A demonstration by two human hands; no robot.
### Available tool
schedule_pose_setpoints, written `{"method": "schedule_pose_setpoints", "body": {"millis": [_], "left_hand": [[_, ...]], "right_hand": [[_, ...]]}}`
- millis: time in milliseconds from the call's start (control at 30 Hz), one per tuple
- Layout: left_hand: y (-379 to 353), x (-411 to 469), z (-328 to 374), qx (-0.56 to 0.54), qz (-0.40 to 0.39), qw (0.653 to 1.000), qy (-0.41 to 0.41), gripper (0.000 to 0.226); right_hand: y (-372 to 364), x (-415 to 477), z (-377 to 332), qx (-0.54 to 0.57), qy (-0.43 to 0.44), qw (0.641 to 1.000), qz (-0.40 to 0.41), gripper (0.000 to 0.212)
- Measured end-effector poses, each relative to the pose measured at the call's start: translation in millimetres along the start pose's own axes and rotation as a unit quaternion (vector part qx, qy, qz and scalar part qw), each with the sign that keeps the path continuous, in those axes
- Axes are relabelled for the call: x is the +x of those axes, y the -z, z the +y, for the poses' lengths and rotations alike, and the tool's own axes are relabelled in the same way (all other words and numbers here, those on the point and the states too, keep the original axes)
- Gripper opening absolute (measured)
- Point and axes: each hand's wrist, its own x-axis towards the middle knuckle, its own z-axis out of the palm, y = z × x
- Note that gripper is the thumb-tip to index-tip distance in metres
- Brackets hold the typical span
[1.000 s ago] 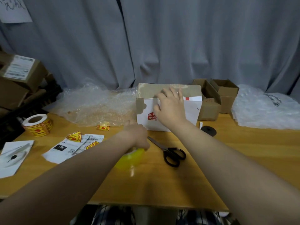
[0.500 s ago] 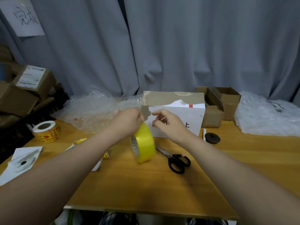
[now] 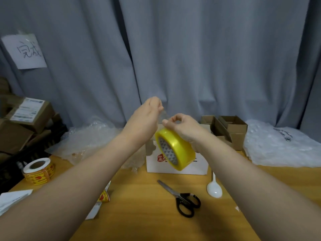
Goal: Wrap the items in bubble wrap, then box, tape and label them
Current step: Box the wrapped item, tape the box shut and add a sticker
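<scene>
Tension matters: left hand seems to pinch the clear tape end; right hand grips the round yellow tape roll. Pull straight, avoiding twists.

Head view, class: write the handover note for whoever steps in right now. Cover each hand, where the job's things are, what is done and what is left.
Left hand: raised, pinching what looks like the clear tape end.
Right hand: grips the yellow tape roll, held off the table.
White box: on the table behind the roll, mostly hidden.
Scissors lie in front of it, the label roll at far left, and bubble wrap behind.
Done: tape started off the roll.
Left: tape the box, cut the tape, and label the box. No label shows on its visible face.
</scene>
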Motion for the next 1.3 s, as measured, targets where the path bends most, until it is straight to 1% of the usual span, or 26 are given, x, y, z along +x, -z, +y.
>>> {"method": "schedule_pose_setpoints", "body": {"millis": [33, 100, 200, 267, 300, 333, 367, 400, 433, 467, 500, 533, 600, 633, 700, 800, 933, 1000, 1067, 1133, 1200, 1267, 1300], "left_hand": [[0.3, 4.5, 1.9, -0.02, 0.022, 1.0, 0.006, 0.012], [-2.5, 12.1, 1.1, -0.076, 0.056, 0.995, 0.042, 0.013], [-7.0, 21.8, -5.3, -0.18, 0.076, 0.977, 0.088, 0.011], [-9.1, 26.8, -12.3, -0.304, 0.072, 0.939, 0.14, 0.01], [-12.7, 28.1, -20.4, -0.339, 0.057, 0.924, 0.165, 0.014], [-18.4, 27.8, -31.8, -0.323, 0.022, 0.929, 0.178, 0.023], [-27.3, 25.6, -46.0, -0.246, -0.045, 0.952, 0.18, 0.037], [-39.0, 21.6, -62.5, -0.13, -0.131, 0.969, 0.165, 0.054], [-49.3, 17.1, -75.8, -0.021, -0.21, 0.967, 0.144, 0.068], [-58.6, 12.6, -85.2, 0.039, -0.264, 0.954, 0.136, 0.074], [-64.9, 8.8, -89.2, 0.043, -0.292, 0.945, 0.142, 0.073], [-69.9, 6.6, -91.3, 0.002, -0.298, 0.941, 0.158, 0.071], [-77.8, 5.2, -91.7, -0.1, -0.273, 0.941, 0.172, 0.06], [-81.3, 4.0, -91.1, -0.118, -0.258, 0.943, 0.173, 0.054], [-87.7, -0.8, -90.6, -0.116, -0.231, 0.949, 0.182, 0.046], [-96.3, -10.4, -94.6, -0.133, -0.206, 0.946, 0.211, 0.042], [-100.5, -11.4, -93.7, -0.128, -0.187, 0.955, 0.193, 0.033], [-103.2, -10.4, -94.8, -0.153, -0.167, 0.951, 0.21, 0.031], [-106.3, -9.6, -95.2, -0.185, -0.155, 0.942, 0.231, 0.033], [-106.3, -8.6, -95.2, -0.205, -0.154, 0.935, 0.244, 0.034], [-99.5, -9.1, -96.3, -0.243, -0.179, 0.917, 0.262, 0.039], [-85.3, -9.6, -97.1, -0.337, -0.21, 0.871, 0.29, 0.056], [-77.7, -9.6, -96.4, -0.388, -0.206, 0.846, 0.303, 0.063]], "right_hand": [[4.4, 1.0, -2.5, -0.016, 0.001, 1.0, 0.003, 0.027], [12.9, 4.2, -8.7, -0.027, 0.012, 1.0, 0.004, 0.026], [28.8, 13.6, -21.4, -0.068, 0.041, 0.996, 0.028, 0.021], [42.8, 23.1, -28.8, -0.144, 0.057, 0.986, 0.062, 0.02], [50.0, 28.9, -31.6, -0.181, 0.06, 0.979, 0.076, 0.022], [56.0, 34.7, -33.0, -0.212, 0.061, 0.972, 0.087, 0.024], [60.3, 40.7, -32.4, -0.236, 0.06, 0.966, 0.091, 0.025], [62.8, 46.8, -30.5, -0.256, 0.057, 0.961, 0.09, 0.025], [63.6, 52.8, -27.8, -0.278, 0.054, 0.955, 0.085, 0.024], [63.2, 58.8, -25.0, -0.3, 0.05, 0.95, 0.076, 0.024], [62.3, 63.8, -22.8, -0.322, 0.047, 0.943, 0.068, 0.023], [61.5, 68.4, -21.0, -0.34, 0.043, 0.938, 0.06, 0.023], [60.0, 76.2, -17.4, -0.365, 0.037, 0.929, 0.043, 0.024], [58.8, 79.9, -14.3, -0.375, 0.036, 0.926, 0.033, 0.024], [54.3, 85.9, -7.8, -0.394, 0.035, 0.918, 0.015, 0.025], [44.8, 96.7, -6.5, -0.415, 0.048, 0.909, -0.006, 0.026], [27.5, 114.7, -21.3, -0.441, 0.068, 0.893, -0.055, 0.027], [16.9, 121.1, -26.5, -0.447, 0.075, 0.887, -0.087, 0.026], [6.6, 124.6, -30.5, -0.461, 0.074, 0.877, -0.115, 0.038], [-1.7, 130.4, -33.8, -0.477, 0.072, 0.866, -0.134, 0.042], [-7.9, 136.0, -36.2, -0.489, 0.067, 0.856, -0.155, 0.042], [-12.7, 140.1, -37.7, -0.502, 0.069, 0.844, -0.176, 0.034], [-15.3, 141.5, -37.7, -0.509, 0.072, 0.837, -0.185, 0.027]]}}
